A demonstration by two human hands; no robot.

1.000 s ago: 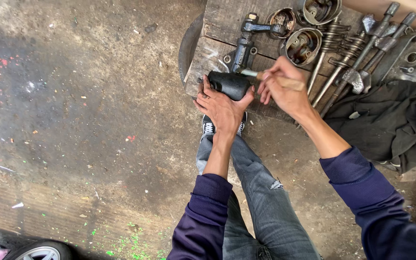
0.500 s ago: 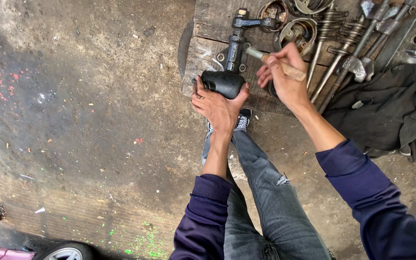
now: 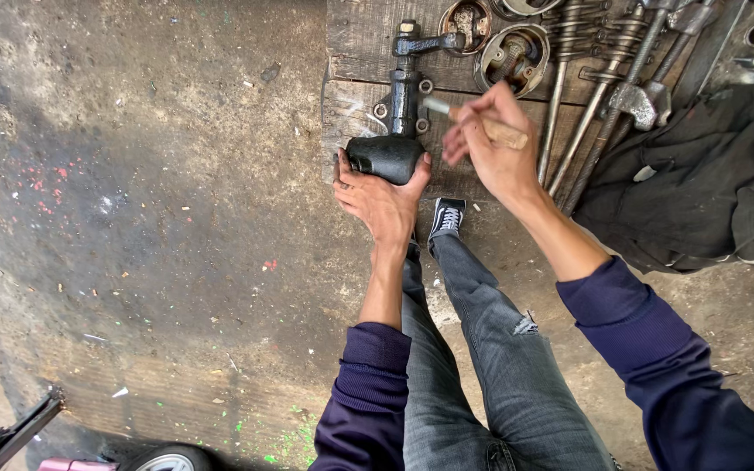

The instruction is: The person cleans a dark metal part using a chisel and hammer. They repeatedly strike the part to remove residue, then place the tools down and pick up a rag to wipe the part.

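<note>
My left hand (image 3: 383, 196) grips the rounded black end of a greasy metal shaft part (image 3: 397, 131) that lies on a wooden board (image 3: 355, 52). My right hand (image 3: 492, 144) is raised just to the right of the part and is closed around a thin tool with a wooden handle (image 3: 486, 125), its tip blurred and pointing left toward the shaft. My legs in grey jeans and one dark sneaker (image 3: 447, 215) show below the hands.
Two round metal pistons (image 3: 513, 56) and several long rods and coil springs (image 3: 599, 96) lie on the board to the right. A dark cloth (image 3: 700, 187) is heaped at far right. Stained concrete floor (image 3: 133, 218) spreads left; a small wheel (image 3: 163, 458) sits at the bottom edge.
My right hand has lifted away from the black part and moved right with the tool. My left hand keeps its hold. The view has shifted up toward the board.
</note>
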